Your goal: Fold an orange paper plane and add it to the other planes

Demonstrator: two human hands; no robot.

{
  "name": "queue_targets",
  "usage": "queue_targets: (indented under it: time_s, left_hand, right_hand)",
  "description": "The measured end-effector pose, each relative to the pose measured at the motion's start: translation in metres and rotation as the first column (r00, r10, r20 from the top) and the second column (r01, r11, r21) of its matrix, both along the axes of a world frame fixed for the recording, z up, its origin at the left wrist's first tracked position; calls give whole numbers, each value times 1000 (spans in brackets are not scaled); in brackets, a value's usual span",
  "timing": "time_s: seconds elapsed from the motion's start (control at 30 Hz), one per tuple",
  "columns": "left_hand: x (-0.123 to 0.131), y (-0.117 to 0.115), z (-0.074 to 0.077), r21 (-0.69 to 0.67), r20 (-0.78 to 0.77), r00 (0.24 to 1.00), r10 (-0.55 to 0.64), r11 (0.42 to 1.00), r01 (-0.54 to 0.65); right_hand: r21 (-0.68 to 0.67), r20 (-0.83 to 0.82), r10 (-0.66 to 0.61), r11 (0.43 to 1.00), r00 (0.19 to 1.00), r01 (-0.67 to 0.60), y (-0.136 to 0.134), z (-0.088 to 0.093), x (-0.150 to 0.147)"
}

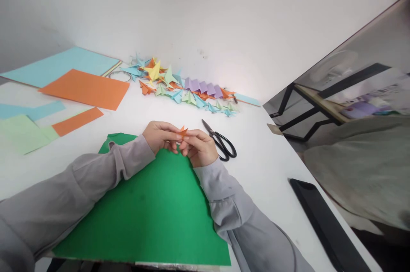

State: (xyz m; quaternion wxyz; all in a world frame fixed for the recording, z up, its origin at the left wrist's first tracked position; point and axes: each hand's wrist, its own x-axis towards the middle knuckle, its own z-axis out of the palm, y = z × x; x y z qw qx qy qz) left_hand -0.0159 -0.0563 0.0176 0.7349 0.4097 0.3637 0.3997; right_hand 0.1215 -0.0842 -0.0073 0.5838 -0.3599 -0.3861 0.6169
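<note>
A small folded piece of orange paper point(183, 131) is pinched between my two hands, its pointed tips sticking up. My left hand point(162, 135) is closed, with thumb and fingertips on the paper's left side. On the other side my right hand point(201, 146) grips it the same way, fingers closed. Both hands are over the far end of a green sheet point(150, 208). Black-handled scissors point(221, 140) lie just right of my right hand, blades pointing away to the upper left. Fingers cover much of the paper's lower part.
Folded paper cranes point(155, 71) in several colours and a purple pleated strip point(203, 87) lie along the wall. Orange point(86, 88), blue point(64, 65) and light green sheets point(24, 133) are at left. A black flat object point(326, 225) lies by the table's right edge.
</note>
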Motion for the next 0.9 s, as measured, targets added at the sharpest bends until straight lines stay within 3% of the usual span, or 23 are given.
queue_targets:
  time_s: [0.9]
  left_hand:
    - [-1,0,-1,-21,41,996,-74,997,74]
  right_hand:
    - [100,124,-28,995,992,16,-4,8,5]
